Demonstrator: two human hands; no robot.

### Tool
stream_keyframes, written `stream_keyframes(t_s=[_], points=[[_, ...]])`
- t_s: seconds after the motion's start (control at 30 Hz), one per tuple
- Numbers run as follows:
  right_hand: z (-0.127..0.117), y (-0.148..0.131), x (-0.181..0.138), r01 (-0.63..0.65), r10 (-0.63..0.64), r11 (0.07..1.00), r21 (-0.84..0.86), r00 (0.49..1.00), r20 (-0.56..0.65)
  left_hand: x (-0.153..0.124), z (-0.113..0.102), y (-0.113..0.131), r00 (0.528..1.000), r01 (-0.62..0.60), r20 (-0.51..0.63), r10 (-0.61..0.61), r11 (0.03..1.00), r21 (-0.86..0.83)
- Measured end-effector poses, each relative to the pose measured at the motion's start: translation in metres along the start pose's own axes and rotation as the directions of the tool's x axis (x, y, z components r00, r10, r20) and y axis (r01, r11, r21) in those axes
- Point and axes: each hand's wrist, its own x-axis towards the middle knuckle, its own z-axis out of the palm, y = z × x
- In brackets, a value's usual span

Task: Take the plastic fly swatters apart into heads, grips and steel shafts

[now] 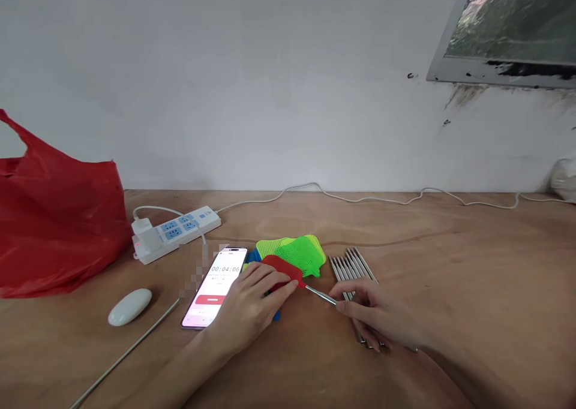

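Note:
My left hand [252, 304] is closed around a red plastic swatter head [282, 269], pinching it at its neck. My right hand [377, 315] pinches a thin metal rod [320, 294] whose tip meets the red head's socket. Behind the red head lie green [300, 254] and yellow-green swatter heads, with a blue one partly hidden under my left hand. Several more metal rods [350, 265] lie side by side on the wooden table [472, 259], partly under my right hand.
A phone [215, 286] showing a timer lies left of my left hand. A white power strip [175, 231] with cable, a red plastic bag [54, 223], a white oval object [130, 306] and a loose rod [126, 354] are at the left.

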Motion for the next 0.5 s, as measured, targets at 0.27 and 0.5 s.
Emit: stream_keyframes(t_s=[0.27, 0.5], points=[[0.005, 0.000, -0.001, 0.010, -0.010, 1.000, 0.017, 1.000, 0.017, -0.006, 0.004, -0.005, 0.991, -0.115, -0.073, 0.110, 0.991, -0.070], [0.009, -0.004, -0.001, 0.034, -0.041, 0.997, 0.064, 0.993, 0.111, -0.005, 0.001, -0.006, 0.977, -0.196, -0.107, 0.187, 0.977, -0.083]])
